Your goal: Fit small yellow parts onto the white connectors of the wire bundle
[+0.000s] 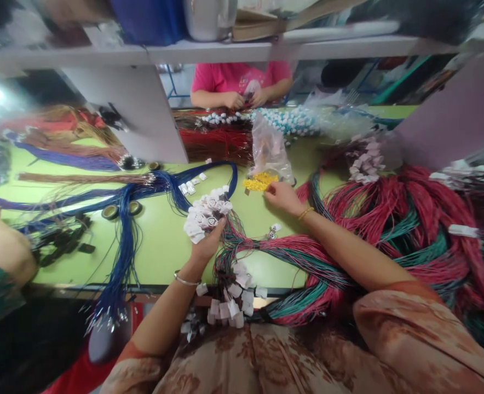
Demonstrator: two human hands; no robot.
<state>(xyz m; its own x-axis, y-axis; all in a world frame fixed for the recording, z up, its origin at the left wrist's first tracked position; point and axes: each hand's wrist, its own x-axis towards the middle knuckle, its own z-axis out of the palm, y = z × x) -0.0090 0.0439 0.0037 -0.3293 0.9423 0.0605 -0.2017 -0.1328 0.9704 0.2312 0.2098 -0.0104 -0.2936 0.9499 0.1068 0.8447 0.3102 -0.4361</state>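
My left hand point(209, 241) is wrapped round a bundle of wires whose white connectors point(207, 213) fan out above the fingers. From this grip, red, green and black wires point(283, 249) trail right across the table. My right hand point(281, 197) reaches to a small heap of yellow pieces point(260, 181), its fingertips bent together at the heap's right edge. Whether a piece is between those fingertips is too small to tell. Behind the heap stands a clear plastic bag point(270, 148). More white connectors point(231, 301) hang over the table's front edge, near my body.
Blue wires point(127, 235) and rolls of tape point(135, 208) lie at the left, near another person's arm point(4, 246). Thick red and green wire bundles point(414, 219) cover the right side. A shelf point(299, 50) crosses above; a person in pink point(242, 82) sits opposite.
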